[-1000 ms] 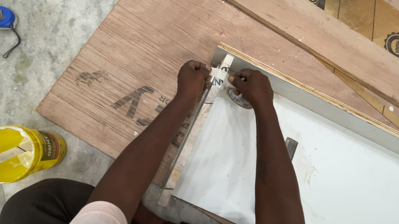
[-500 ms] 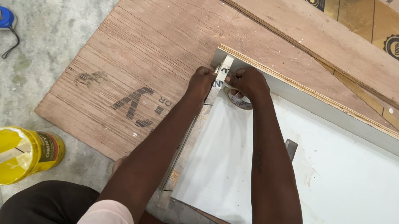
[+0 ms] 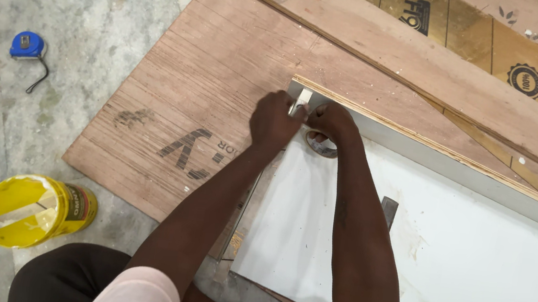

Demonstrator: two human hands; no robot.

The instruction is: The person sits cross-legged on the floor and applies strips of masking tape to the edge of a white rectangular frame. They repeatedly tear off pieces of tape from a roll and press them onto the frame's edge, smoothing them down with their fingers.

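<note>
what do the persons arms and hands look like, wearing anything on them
Both arms are bare from the short, pale pink sleeves at the upper arms down to the fingers. The left hand and right hand wear no gloves, and no watch, ring or bracelet shows. A faint dark mark sits on the inside of the right forearm.

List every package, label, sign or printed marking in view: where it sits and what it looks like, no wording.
Yellow bucket: round, bottom left on the concrete floor, printed label on its side, a stick resting in it.
Gold film: top right, glossy gold protective sheet with black printing and a round black seal.
Black stencil marking: on the brown plywood sheet, beside the left hand.
No screens or signs show.
</note>
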